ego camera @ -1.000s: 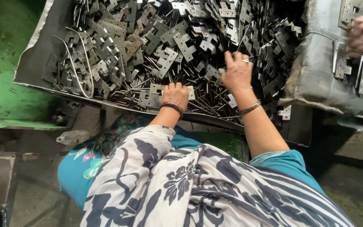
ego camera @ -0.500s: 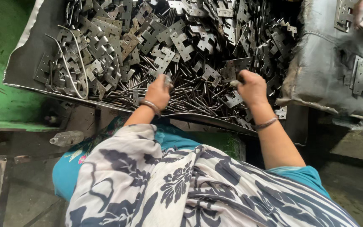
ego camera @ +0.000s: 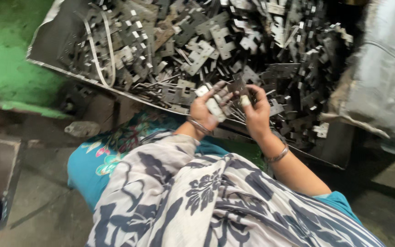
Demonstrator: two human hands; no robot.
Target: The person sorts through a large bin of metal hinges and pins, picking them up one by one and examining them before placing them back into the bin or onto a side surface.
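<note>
At the left, a loose strap (ego camera: 98,45) lay on the heap (ego camera: 170,41). Our left hand (ego camera: 205,111) clasped a pale hinge leaf (ego camera: 215,109) over the tray edge (ego camera: 129,93). Our right hand (ego camera: 254,112) pinched a dark leaf (ego camera: 238,85) beside it. We judged a sharp edge might cut us, or a leaf slip into the heap.
</note>
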